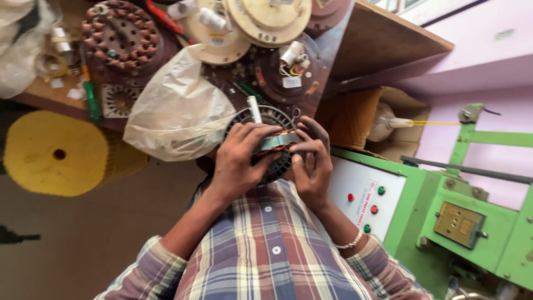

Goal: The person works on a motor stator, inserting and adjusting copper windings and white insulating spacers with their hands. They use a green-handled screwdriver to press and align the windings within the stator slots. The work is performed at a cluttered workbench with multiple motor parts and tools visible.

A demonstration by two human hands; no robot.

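Both my hands hold a round black motor stator (276,115) with a pale shaft (254,109) sticking up from its middle. My left hand (240,158) wraps over its left side, fingers spread across the copper windings. My right hand (311,161) grips the right edge, and its fingertips rest on a grey-green strip (279,141) lying across the stator's face. A bead bracelet (350,243) circles my right wrist. The lower part of the stator is hidden behind my hands.
A crumpled plastic bag (177,108) lies just left of the stator. On the wooden bench (388,41) behind are a copper-wound stator (119,36), cream fan covers (261,16) and a green screwdriver (90,100). A yellow disc (53,153) sits left. A green machine (472,222) with a button panel (366,200) stands right.
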